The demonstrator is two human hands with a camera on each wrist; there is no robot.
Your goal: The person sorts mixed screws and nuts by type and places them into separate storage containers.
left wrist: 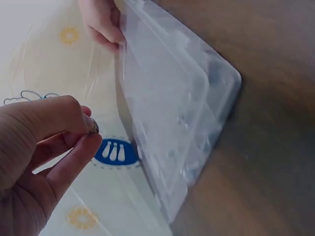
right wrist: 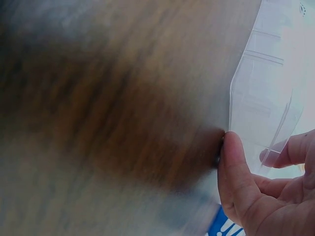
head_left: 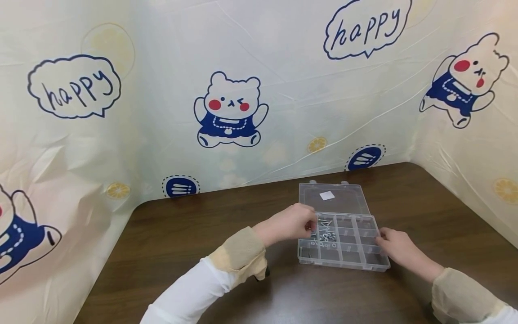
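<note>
A clear plastic compartment box (head_left: 351, 261) lies on the table with its lid folded back. Over its left compartments is my left hand (head_left: 296, 220), pinching a small shiny, ring-like metal piece (left wrist: 93, 126) between thumb and forefinger; the fingertips hide most of it. My right hand (head_left: 398, 247) grips the box's right wall, thumb along the outside and a finger over the rim, as the right wrist view shows. Screws (head_left: 323, 222) and small nuts and washers (head_left: 327, 237) sit in the left part of the box. A few thin pieces (head_left: 310, 254) lie in its front left compartment.
The open lid (head_left: 344, 202), with a white label (head_left: 327, 195), lies behind the box. Beneath is a dark brown wooden table (head_left: 194, 252). A printed curtain (head_left: 283, 112) with bears and "happy" bubbles hangs along the table's back and sides.
</note>
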